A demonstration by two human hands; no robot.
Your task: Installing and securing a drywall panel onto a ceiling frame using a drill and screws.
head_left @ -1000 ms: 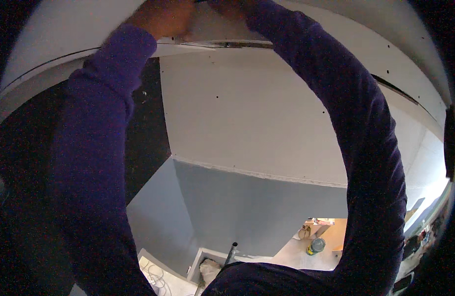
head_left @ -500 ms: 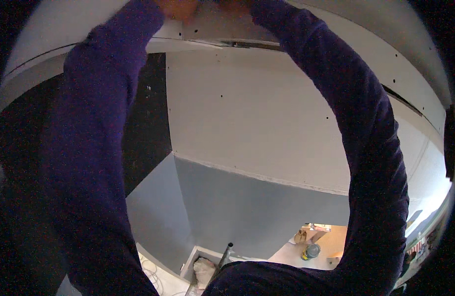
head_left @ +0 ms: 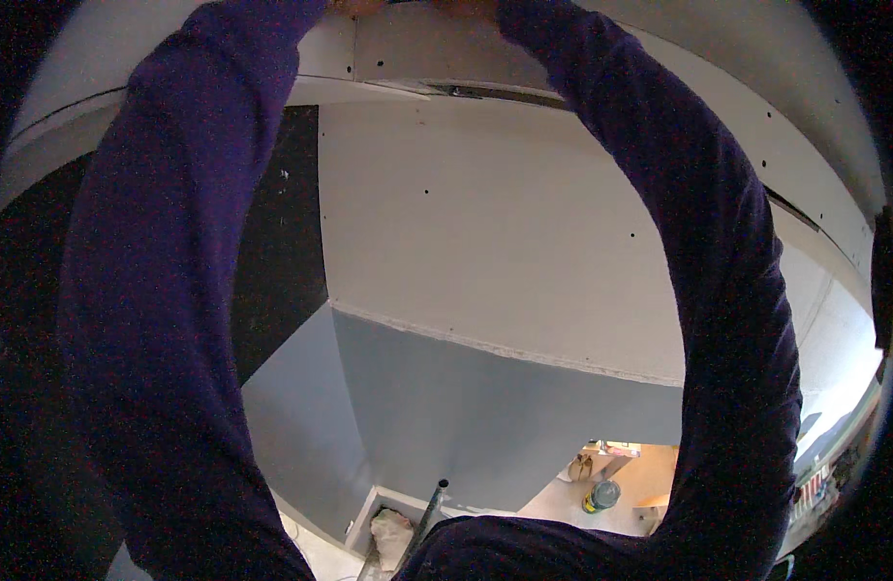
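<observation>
Both my arms, in purple sleeves, reach up to the top edge. My left hand [head_left: 354, 7] is cut off by that edge and blurred, against the pale overhead board [head_left: 398, 48] with small dark holes. My right hand [head_left: 471, 10], also mostly out of view, is near the same board to the right of my left one. A sliver of something dark shows between them, too small to make out. The fingers of both hands are hidden. Below the board runs a narrow dark gap [head_left: 509, 97].
A white board [head_left: 495, 232] spans the middle beside a black panel [head_left: 282, 252], above grey-blue walls [head_left: 505, 416]. At the bottom are a metal pole [head_left: 431, 508], a pale bag [head_left: 391, 531] and a bucket [head_left: 601, 499] on a light floor [head_left: 553, 504].
My left arm has moved upward and outward to the left, and both hands have gone further past the top edge. My right forearm has shifted slightly to the right.
</observation>
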